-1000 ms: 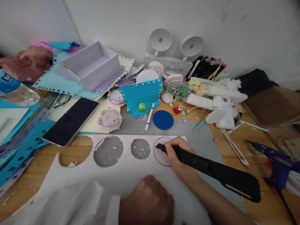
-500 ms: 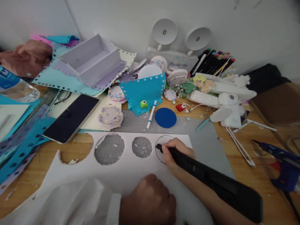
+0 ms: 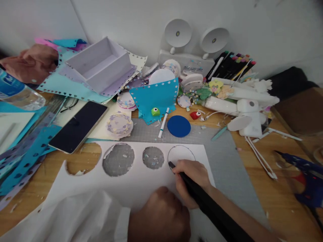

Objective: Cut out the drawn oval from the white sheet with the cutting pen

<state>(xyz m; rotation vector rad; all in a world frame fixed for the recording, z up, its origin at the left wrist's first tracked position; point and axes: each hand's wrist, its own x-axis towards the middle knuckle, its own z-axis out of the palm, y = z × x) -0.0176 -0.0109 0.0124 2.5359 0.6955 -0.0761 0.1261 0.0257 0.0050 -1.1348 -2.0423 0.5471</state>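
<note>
My right hand (image 3: 193,179) is closed round a long black cutting tool (image 3: 209,208), its tip resting on the lower left edge of a drawn circle (image 3: 181,155) on a white paper sheet (image 3: 141,179). My left hand (image 3: 158,218), a fist in a white sleeve, presses on the sheet's near part. The sheet has three cut-out round holes to the left of the circle and lies on a grey cutting mat (image 3: 222,158).
A blue paper disc (image 3: 179,126), a white pen (image 3: 163,123) and a green punch (image 3: 155,111) lie behind the sheet. A phone (image 3: 78,126) and water bottle (image 3: 19,95) sit left. A blue glue gun (image 3: 305,174) lies right. Markers, a lavender box (image 3: 101,65) and paper scraps crowd the back.
My right hand slid the tool's tip from the circle's left side down toward its lower left, drawing nearer to me. The left fist stayed put.
</note>
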